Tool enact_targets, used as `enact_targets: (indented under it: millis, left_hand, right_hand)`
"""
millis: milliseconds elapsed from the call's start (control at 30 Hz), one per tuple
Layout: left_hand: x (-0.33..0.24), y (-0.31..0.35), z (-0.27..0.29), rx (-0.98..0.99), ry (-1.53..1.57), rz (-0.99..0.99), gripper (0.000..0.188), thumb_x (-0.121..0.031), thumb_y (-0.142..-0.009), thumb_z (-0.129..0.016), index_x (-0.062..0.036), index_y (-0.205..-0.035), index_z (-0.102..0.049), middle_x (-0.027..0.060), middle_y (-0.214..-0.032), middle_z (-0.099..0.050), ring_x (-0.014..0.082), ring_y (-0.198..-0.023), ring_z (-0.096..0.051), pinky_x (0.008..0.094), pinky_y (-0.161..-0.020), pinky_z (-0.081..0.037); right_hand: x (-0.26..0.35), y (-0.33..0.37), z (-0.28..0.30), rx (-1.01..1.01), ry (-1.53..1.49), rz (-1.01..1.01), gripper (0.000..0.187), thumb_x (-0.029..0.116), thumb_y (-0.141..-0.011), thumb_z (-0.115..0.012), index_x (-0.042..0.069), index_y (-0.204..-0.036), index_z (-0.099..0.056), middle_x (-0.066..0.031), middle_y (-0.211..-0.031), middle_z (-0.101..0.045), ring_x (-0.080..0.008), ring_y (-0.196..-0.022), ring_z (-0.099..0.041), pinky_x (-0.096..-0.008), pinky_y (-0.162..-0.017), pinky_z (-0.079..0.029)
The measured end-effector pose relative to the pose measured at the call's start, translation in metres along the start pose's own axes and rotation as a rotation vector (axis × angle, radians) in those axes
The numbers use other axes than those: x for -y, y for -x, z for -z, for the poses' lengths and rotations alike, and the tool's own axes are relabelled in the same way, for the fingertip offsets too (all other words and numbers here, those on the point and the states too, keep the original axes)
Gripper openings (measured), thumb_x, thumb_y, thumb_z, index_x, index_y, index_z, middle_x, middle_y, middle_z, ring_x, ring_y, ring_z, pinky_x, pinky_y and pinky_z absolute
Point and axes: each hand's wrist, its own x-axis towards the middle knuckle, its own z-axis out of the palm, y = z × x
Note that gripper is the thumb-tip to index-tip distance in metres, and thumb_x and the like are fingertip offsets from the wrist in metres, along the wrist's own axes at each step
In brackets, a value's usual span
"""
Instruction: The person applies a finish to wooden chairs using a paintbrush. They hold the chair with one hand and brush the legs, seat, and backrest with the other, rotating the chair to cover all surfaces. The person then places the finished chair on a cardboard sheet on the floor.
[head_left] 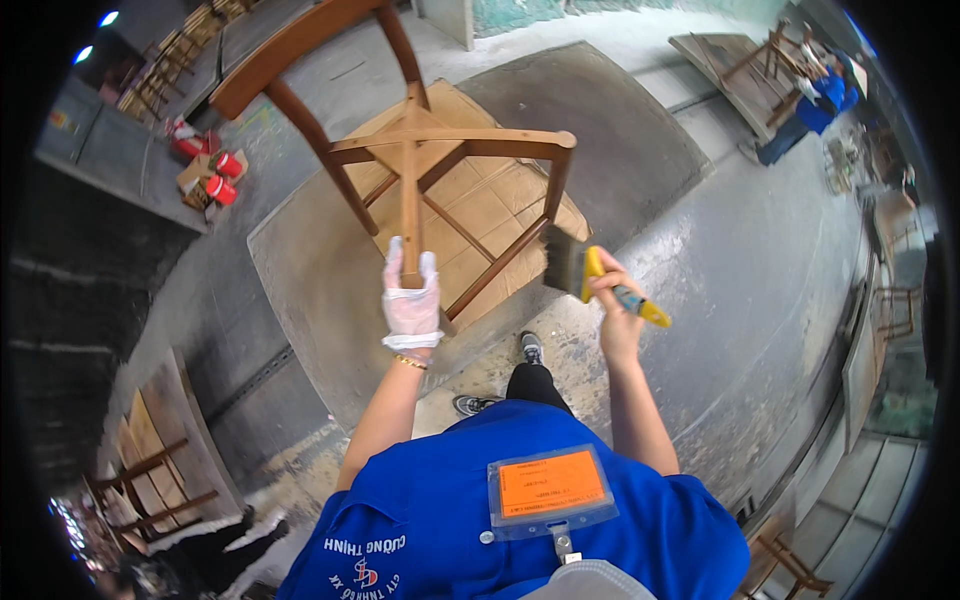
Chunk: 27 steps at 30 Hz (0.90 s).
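Observation:
A brown wooden chair frame (410, 190) without a seat panel stands tilted over a sheet of cardboard, its curved backrest up at the far left. My left hand (411, 310), in a thin white glove, grips the near end of one of its wooden bars. Bare and closed round a wide brush's yellow and grey handle, my right hand (617, 290) is to the right of the chair. The dark bristles of the brush (572, 264) point left, close to a chair leg; whether they touch it I cannot tell.
Cardboard (520, 200) lies on a large grey board (310, 270) under the chair. Red containers (225, 178) sit at the left. A co-worker in blue (825, 100) handles another chair at the far right. More chairs (150, 485) stand at the lower left, near another person's dark-clothed legs.

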Motion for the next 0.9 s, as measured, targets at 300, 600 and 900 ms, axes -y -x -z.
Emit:
enact_targets:
  millis: [300,600,900]
  left_hand:
    - [-0.060,-0.091,0.055,-0.189,0.219,0.226,0.043,-0.023,-0.101,-0.077,-0.0032,-0.133,-0.056,0.0114,-0.130,-0.068,0.0155,-0.064,-0.065,0.0291,-0.059,-0.055]
    - [-0.041,-0.127,0.066,-0.330,-0.188,0.182,0.043,-0.032,-0.100,-0.077,-0.0024,-0.129,-0.070,0.0116,-0.113,-0.076,0.0244,-0.097,-0.073,0.0339,-0.078,-0.059]
    - [-0.030,-0.201,0.075,-0.208,-0.921,-0.218,0.037,-0.033,-0.106,-0.064,-0.0031,-0.123,-0.078,0.0187,-0.119,-0.077,0.0335,-0.107,-0.073,0.0425,-0.095,-0.055]
  right_hand:
    - [-0.014,-0.156,-0.026,-0.135,-1.001,-0.240,0.016,-0.005,-0.091,-0.075,0.008,-0.096,-0.068,-0.0133,-0.121,-0.071,-0.0257,-0.117,-0.067,-0.0448,-0.104,-0.055]
    - [-0.204,-0.171,0.049,-0.178,-0.660,-0.656,0.018,-0.008,-0.088,-0.069,0.008,-0.092,-0.066,-0.0135,-0.122,-0.073,-0.0258,-0.115,-0.069,-0.0440,-0.093,-0.058]
    - [-0.191,-0.200,-0.036,-0.088,-0.429,-0.290,0.013,0.001,-0.090,-0.077,0.010,-0.086,-0.068,-0.0122,-0.133,-0.072,-0.0209,-0.113,-0.066,-0.0368,-0.093,-0.054]
